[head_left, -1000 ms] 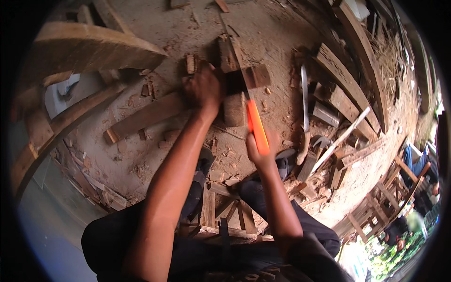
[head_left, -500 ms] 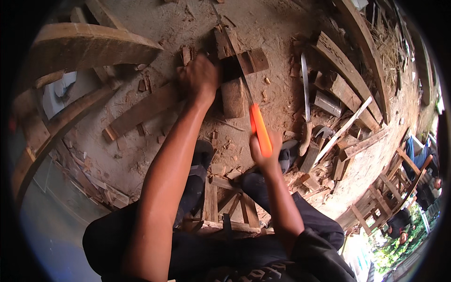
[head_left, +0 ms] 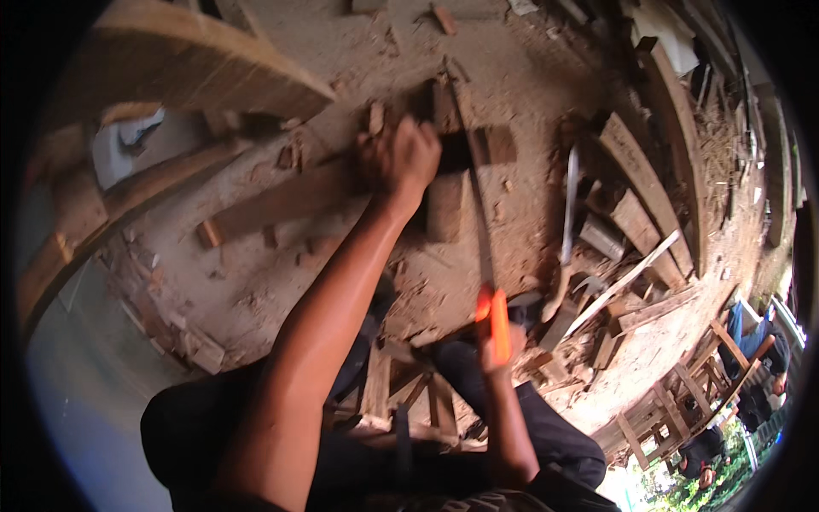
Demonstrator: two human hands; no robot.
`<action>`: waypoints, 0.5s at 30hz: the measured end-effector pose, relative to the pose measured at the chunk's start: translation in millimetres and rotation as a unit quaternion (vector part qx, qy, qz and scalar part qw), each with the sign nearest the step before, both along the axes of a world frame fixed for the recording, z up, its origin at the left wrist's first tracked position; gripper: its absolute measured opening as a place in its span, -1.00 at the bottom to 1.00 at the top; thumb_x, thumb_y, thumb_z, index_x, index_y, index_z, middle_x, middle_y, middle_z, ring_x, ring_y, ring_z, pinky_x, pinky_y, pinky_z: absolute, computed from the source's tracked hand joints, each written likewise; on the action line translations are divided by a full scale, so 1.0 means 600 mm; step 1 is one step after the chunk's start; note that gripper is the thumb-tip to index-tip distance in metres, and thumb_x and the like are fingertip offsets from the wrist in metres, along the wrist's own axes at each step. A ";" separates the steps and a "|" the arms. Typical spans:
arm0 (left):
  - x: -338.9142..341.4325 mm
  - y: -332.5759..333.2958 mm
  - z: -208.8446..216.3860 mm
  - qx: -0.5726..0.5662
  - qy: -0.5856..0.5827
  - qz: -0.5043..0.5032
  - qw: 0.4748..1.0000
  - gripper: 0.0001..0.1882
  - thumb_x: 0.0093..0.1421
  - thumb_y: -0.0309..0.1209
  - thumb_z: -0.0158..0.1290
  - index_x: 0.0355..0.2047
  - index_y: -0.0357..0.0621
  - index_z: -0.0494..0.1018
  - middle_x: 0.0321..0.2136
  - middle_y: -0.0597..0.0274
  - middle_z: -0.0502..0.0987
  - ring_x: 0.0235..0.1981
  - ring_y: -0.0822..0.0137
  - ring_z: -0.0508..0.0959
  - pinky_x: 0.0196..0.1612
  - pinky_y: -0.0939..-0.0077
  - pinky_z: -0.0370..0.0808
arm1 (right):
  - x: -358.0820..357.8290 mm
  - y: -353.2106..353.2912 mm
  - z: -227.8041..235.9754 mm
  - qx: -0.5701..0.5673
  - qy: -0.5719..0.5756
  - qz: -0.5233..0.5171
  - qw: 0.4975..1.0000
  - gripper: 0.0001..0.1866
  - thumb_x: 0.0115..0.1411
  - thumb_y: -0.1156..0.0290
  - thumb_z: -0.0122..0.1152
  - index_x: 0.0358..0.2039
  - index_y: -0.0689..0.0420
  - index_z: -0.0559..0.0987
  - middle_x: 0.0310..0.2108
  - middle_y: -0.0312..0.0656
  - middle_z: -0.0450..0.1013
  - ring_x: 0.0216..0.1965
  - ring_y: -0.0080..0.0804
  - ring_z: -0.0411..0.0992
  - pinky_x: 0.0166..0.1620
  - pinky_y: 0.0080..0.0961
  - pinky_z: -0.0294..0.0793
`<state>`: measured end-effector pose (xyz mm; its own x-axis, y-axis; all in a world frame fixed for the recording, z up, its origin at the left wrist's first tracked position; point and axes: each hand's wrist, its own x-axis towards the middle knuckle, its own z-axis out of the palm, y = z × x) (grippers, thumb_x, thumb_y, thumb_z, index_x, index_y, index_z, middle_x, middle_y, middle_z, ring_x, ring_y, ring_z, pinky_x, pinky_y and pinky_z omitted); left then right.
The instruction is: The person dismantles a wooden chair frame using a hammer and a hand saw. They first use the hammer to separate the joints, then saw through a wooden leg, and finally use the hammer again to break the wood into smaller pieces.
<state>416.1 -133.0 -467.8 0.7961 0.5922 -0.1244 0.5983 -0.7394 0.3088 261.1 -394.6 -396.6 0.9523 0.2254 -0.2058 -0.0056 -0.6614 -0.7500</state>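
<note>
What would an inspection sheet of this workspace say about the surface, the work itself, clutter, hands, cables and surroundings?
Surface: dusty ground, strewn with wood scraps.
Job's things: orange-handled handsaw, its blade across a dark wooden beam, which lies over a wooden block.
Clutter: wood-handled long knife and timber pieces, right side.
Hands: left hand on the beam, fingers blurred; right hand grips the handsaw's handle.
Cables: nothing seen.
Surroundings: large timber, upper left; other people, lower right.

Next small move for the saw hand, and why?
I'd push the saw forward with the right hand, likely a light stroke: its blade crosses the wooden bar, more of it lies on the near side than beyond, and the left hand rests on the bar beside the cut line.
</note>
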 end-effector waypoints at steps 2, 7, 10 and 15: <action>0.023 0.013 0.013 -0.030 0.015 0.015 0.999 -0.53 0.32 -0.14 -0.19 -0.38 -0.17 0.64 -0.31 -0.17 0.65 -0.24 -0.15 0.65 0.02 -0.01 0.43 | 0.008 -0.021 -0.034 0.021 0.061 0.010 0.998 -0.41 0.24 -0.17 0.04 -0.46 0.19 0.61 -0.62 -0.11 0.43 -0.58 -0.17 0.43 -0.44 -0.32 0.37; 0.038 0.026 0.012 -0.025 -0.002 0.052 0.998 -0.54 0.29 -0.14 -0.15 -0.42 -0.17 0.65 -0.34 -0.13 0.65 -0.25 -0.12 0.66 -0.01 0.01 0.48 | 0.058 0.017 0.009 0.083 -0.020 0.042 0.995 -0.83 0.00 0.37 0.14 -0.60 0.19 0.50 -0.72 -0.11 0.33 -0.73 -0.19 0.36 -0.57 -0.34 0.31; 0.038 0.021 -0.002 0.004 -0.032 0.065 0.997 -0.57 0.26 -0.17 -0.11 -0.50 -0.16 0.65 -0.44 -0.08 0.67 -0.33 -0.06 0.69 0.02 0.05 0.43 | 0.048 0.019 0.015 0.114 0.082 0.030 0.990 -0.84 0.04 0.44 0.24 -0.56 0.23 0.47 -0.67 -0.13 0.32 -0.67 -0.32 0.32 -0.51 -0.43 0.30; 0.006 0.012 -0.051 -0.074 0.008 0.018 0.997 -0.55 0.30 -0.15 -0.11 -0.45 -0.21 0.64 -0.40 -0.16 0.66 -0.26 -0.16 0.67 0.22 -0.30 0.25 | 0.018 0.016 0.054 0.153 0.110 -0.010 0.982 -0.77 0.13 0.44 0.32 -0.29 0.26 0.47 -0.51 -0.24 0.37 -0.50 -0.47 0.34 -0.35 -0.54 0.35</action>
